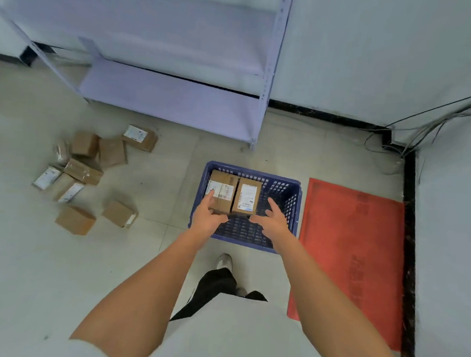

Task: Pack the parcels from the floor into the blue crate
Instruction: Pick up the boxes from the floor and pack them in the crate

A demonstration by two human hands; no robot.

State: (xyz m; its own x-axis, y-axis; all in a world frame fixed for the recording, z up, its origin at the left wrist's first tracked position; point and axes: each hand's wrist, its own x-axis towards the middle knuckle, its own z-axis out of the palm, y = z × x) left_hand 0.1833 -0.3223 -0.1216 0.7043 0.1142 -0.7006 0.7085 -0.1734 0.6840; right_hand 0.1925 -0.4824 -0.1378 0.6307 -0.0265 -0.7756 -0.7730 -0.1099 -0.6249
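Two brown labelled parcels (233, 195) sit side by side in the far left of the blue crate (289, 206), bare mesh beside them. Left hand (208, 218) touches one with straight fingers; right hand (273, 222) hovers relaxed. More floor parcels (83, 170) lie left.

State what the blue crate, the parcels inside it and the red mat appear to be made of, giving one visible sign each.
Blue crate: probably moulded plastic; lattice walls with holes.
Parcels: brown cardboard, matte, with white printed labels.
Red mat: unclear, perhaps rubber or fabric; flat, dull, faintly patterned.
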